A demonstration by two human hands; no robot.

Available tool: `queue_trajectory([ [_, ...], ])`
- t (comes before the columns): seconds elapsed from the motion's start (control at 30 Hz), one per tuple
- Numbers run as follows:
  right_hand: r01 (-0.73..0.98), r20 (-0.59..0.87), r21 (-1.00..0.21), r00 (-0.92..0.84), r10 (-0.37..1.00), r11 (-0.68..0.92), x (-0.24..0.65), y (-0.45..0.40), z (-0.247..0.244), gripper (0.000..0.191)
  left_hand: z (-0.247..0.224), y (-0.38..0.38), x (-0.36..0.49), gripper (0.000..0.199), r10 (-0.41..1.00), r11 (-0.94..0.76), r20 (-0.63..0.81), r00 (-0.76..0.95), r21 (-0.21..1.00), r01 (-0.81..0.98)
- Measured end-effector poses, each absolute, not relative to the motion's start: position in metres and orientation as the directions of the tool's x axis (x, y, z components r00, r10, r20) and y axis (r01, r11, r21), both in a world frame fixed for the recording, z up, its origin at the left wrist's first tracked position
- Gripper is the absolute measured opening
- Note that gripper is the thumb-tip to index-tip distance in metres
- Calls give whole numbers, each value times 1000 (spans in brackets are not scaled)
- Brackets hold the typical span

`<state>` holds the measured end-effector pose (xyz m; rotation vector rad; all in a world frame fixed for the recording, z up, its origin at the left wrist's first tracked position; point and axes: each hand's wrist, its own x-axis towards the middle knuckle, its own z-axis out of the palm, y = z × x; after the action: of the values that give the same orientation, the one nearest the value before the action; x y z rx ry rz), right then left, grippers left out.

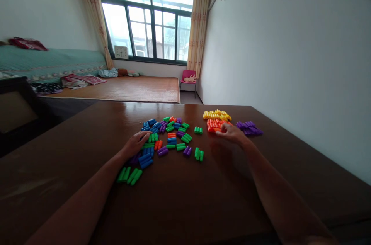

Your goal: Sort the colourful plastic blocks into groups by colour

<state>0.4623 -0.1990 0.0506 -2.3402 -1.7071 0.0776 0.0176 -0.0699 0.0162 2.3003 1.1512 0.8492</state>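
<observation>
Small ridged plastic pieces, each like a few short tubes joined side by side, lie in a mixed spread in the middle of the table. My left hand (136, 143) rests at the left edge of this spread, fingers stretched out by a green piece (153, 137) and blue pieces (149, 123). To the right, my right hand (232, 133) is at a pile of orange pieces (213, 124), its thumb and fingertips pinched on an orange piece at the pile's near side. A yellow pile (216, 114) lies just behind, and a purple pile (249, 128) sits to the right.
Green pieces (199, 154) lie apart between the spread and my right hand, and others (130, 175) lie near my left forearm. Everything is on a glossy dark brown table (185, 206). Beyond its far edge are a bed (139, 88) and a pink chair (188, 77).
</observation>
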Motion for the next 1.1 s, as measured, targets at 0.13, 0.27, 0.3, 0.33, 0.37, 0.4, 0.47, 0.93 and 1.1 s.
queue_trajectory([
  [0.13, 889, 419, -214, 457, 785, -404, 496, -196, 48, 39, 16, -70, 19, 64, 817, -569, 333, 471, 601, 561],
  [0.27, 893, 453, -107, 436, 778, -438, 496, -189, 33, 38, 17, -70, 19, 63, 816, -570, 335, 470, 598, 563],
  [0.3, 892, 457, -83, 429, 779, -444, 494, -189, 30, 38, 17, -70, 19, 62, 816, -570, 335, 471, 598, 563],
  [0.33, 892, 462, -63, 423, 779, -447, 493, -189, 29, 39, 16, -70, 19, 62, 816, -571, 336, 470, 598, 563],
  [0.37, 895, 468, -48, 413, 781, -444, 492, -190, 29, 40, 16, -71, 18, 61, 816, -571, 336, 470, 599, 562],
  [0.4, 898, 477, -41, 402, 781, -438, 491, -191, 31, 41, 16, -71, 19, 61, 817, -569, 336, 469, 600, 562],
  [0.47, 912, 516, -50, 373, 771, -408, 489, -194, 35, 43, 16, -72, 19, 60, 819, -566, 333, 466, 603, 563],
  [0.93, 799, 291, -32, -567, 771, 600, 282, -132, 51, 35, 0, -62, 17, 54, 791, -606, 391, 471, 608, 513],
  [1.1, 734, 83, -24, -675, 733, 678, 270, -101, 55, 29, 0, -62, 18, 53, 792, -602, 397, 463, 633, 486],
])
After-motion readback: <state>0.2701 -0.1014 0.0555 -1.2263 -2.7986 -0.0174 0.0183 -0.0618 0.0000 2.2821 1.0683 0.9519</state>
